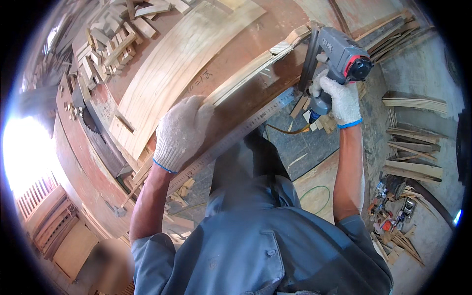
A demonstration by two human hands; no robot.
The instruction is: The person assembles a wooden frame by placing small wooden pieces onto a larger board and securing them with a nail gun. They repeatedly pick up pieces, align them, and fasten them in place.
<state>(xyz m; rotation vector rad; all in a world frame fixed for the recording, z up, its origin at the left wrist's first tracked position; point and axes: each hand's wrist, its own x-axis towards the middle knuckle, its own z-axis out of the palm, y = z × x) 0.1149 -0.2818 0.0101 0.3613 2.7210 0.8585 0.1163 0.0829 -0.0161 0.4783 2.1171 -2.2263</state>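
Nail gun (344,53): located in the upper right of the frame, held in the gloved right hand (340,98). Grip: fingers wrapped around the handle below the body; whether a finger presses the trigger cannot be determined.

Principal relation: a pale wooden strip (246,78) lies with its long axis running from centre left to upper right. The gun's body slants across that line, its capped end toward the right rim and its nose end just beside the strip's upper-right end. Contact between nose and wood cannot be confirmed.

The gloved left hand (183,125) is at the strip's opposite, lower-left end, well apart from the gun; the right hand is the nearer to the nose. Left grip: fingers laid close together over the wood, tips hidden; pinching or merely resting cannot be told.

A metal ruler (236,132) runs roughly parallel, lower in the frame.
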